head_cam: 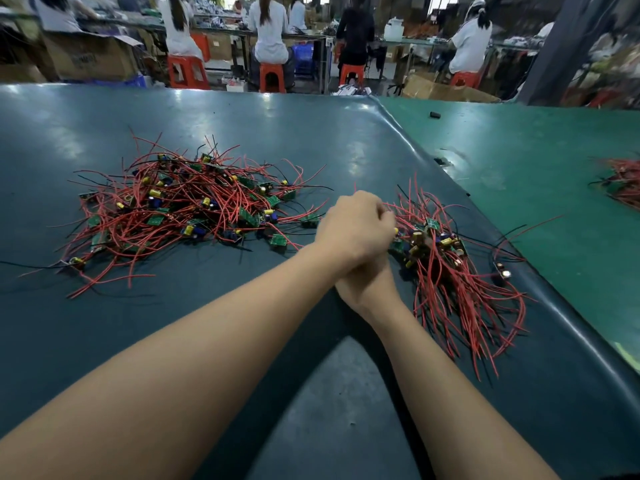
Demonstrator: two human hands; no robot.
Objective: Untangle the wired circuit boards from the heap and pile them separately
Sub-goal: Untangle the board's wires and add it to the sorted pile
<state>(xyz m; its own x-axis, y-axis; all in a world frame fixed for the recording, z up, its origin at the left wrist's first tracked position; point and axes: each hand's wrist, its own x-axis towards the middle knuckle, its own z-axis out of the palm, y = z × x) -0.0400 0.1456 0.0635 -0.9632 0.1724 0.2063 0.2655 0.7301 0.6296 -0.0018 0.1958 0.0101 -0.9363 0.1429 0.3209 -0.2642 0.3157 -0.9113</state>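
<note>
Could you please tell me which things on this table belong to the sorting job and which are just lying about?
Job:
tangled heap
sorted pile
left hand, at the sorted pile
right hand, mostly hidden beneath the left

Lying about:
small black part
separate wire bundle on the green table

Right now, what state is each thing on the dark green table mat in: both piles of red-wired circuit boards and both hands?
Tangled heap of red-wired green circuit boards: loose, knotted, spread out on the left.
Sorted pile of wired boards: boards bunched together, red wires trailing toward the near edge.
Left hand: fingers curled at the sorted pile's edge, crossing over the right.
Right hand: mostly hidden under the left; grip unclear.
Dark green table mat: flat, glossy.
</note>
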